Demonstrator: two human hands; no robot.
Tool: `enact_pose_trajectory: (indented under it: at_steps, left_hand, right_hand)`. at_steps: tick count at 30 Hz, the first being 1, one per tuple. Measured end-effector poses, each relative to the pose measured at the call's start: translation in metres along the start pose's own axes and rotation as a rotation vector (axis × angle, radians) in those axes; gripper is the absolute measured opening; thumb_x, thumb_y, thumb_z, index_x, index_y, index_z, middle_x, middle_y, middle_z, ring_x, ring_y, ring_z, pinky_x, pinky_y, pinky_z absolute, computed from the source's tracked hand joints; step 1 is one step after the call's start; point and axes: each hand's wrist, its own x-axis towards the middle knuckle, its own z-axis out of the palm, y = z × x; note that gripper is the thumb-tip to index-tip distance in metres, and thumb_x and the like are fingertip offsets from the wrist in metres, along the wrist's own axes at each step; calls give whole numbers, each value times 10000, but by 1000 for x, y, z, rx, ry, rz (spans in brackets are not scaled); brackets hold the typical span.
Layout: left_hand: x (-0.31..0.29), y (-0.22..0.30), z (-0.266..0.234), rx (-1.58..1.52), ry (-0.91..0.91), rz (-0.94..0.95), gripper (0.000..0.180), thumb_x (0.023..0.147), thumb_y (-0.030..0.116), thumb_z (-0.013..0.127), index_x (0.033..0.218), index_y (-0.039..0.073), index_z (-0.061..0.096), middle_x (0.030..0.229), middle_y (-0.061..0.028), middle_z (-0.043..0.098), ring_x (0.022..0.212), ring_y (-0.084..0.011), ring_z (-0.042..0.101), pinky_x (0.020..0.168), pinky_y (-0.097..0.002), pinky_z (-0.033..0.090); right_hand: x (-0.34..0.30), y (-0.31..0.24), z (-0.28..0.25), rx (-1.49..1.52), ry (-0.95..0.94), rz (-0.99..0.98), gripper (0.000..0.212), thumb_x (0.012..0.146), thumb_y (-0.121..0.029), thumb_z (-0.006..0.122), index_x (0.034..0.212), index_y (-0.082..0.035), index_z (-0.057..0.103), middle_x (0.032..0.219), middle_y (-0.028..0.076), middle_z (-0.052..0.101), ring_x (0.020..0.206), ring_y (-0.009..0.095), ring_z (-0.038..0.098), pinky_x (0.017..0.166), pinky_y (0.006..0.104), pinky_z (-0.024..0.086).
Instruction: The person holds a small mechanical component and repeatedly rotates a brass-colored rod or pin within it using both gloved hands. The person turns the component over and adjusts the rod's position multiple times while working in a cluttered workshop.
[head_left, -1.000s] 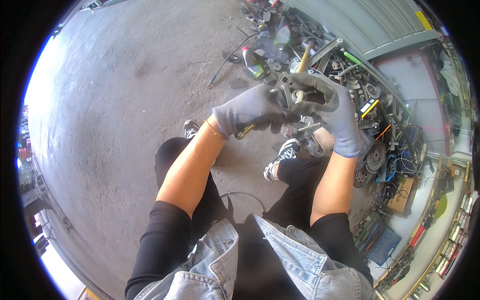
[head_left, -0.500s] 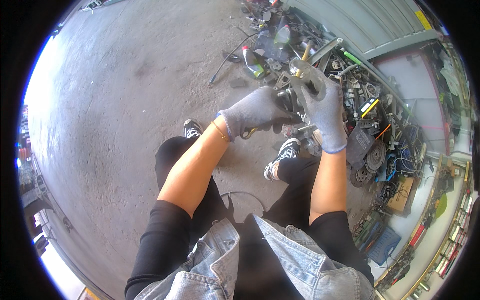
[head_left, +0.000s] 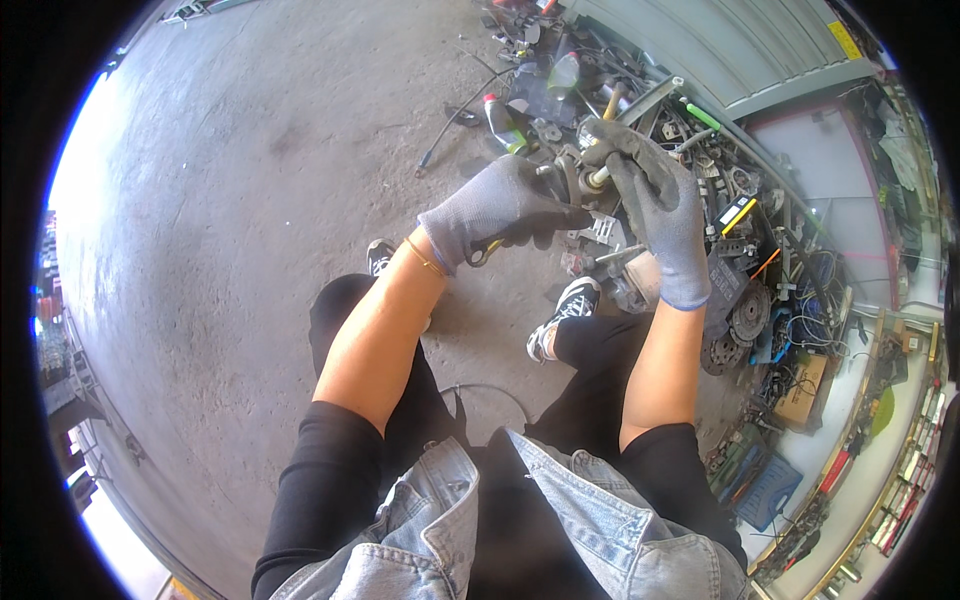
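Both my hands wear grey knit work gloves with dark palms. My left hand point(head_left: 505, 208) is closed around a dark metal part with a rounded end point(head_left: 568, 180). A yellowish loop point(head_left: 486, 252) pokes out beneath that palm; what it belongs to is hidden. On the other side of the metal part, my right hand point(head_left: 655, 195) has its fingers bent and pinched around a short pale cylindrical piece point(head_left: 599, 177). This piece sits against the metal part; whether the two are joined I cannot tell.
A heap of scrap vehicle parts point(head_left: 740, 185) lies ahead and to the right. Within it are a green-and-clear bottle point(head_left: 507, 125), round discs point(head_left: 750, 312) and a cardboard box point(head_left: 802, 390). A thin cable point(head_left: 455, 118) crosses the concrete floor point(head_left: 250, 200). My shoe point(head_left: 567, 312) is below.
The left hand has risen slightly and turned, showing more of the metal part. My right hand has shifted a little right, its fingers now curled closer around the pale piece.
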Motion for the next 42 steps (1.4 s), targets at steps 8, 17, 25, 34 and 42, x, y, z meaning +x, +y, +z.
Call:
enact_pose_trajectory:
  at_steps: [8, 17, 25, 34, 42]
  left_hand:
    - [-4, 4, -2, -22, 39, -3, 309, 846, 355, 840, 914, 70, 743, 626, 18, 633, 490, -26, 489, 436, -211, 328]
    - [-5, 3, -3, -9, 24, 22, 310, 839, 358, 845, 917, 74, 749, 622, 20, 630, 484, -29, 482, 438, -215, 330]
    - [-5, 3, -6, -58, 95, -7, 329, 836, 352, 814, 924, 41, 750, 643, -36, 655, 523, -92, 598, 465, -241, 440]
    - [-6, -4, -8, 40, 203, -118, 249, 846, 352, 765, 883, 106, 764, 694, -21, 698, 564, -97, 593, 498, -289, 482]
    - [-14, -3, -6, -104, -59, 175, 281, 874, 327, 762, 968, 64, 730, 655, -49, 671, 552, -94, 615, 459, -250, 430]
  right_hand:
    - [-2, -15, -21, -13, -183, 16, 448, 877, 5, 748, 1317, 13, 662, 1295, 78, 666, 1138, 134, 638, 1007, 287, 515]
    - [3, -17, -13, -385, -93, -136, 512, 702, 11, 861, 1198, -15, 735, 1126, 60, 722, 1043, 149, 664, 920, 303, 531]
    - [1, -14, 4, -519, 77, -112, 411, 693, -37, 867, 1091, -74, 772, 1061, 67, 745, 988, 208, 682, 900, 344, 524]
    - [0, -18, 27, -865, 41, -340, 265, 827, -138, 736, 1075, -50, 705, 1007, 151, 680, 949, 397, 616, 836, 504, 468]
    - [-10, 11, -21, 116, -93, 250, 585, 732, -14, 863, 1265, 40, 627, 1196, 135, 703, 1086, 183, 673, 939, 320, 544]
